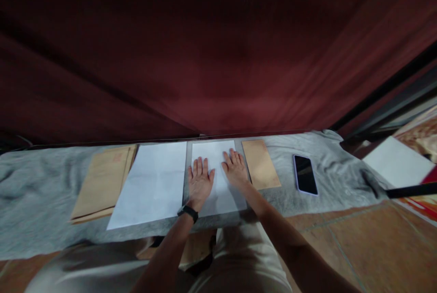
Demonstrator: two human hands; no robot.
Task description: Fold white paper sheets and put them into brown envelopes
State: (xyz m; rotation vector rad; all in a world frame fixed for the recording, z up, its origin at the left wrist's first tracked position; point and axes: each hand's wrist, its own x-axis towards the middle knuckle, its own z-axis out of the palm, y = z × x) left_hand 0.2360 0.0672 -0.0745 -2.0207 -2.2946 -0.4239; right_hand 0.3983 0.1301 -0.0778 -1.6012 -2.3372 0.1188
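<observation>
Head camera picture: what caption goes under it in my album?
Both hands, left hand and right hand, press flat on a white sheet between envelopes.

We see bare forearms, no sleeves. Black band (187, 212) on wrist of left hand (200, 183). Right hand (235, 169) unadorned. Light beige trousers (235, 261).

White paper (218, 179), tan envelope (260, 164), black phone (305, 174), grey cloth (34, 184), maroon curtain (218, 56).

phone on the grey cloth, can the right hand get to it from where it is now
Probably yes. The right hand lies flat on the white sheet, and only the flat brown envelope sits between it and the phone; nothing stands in the way.
</observation>
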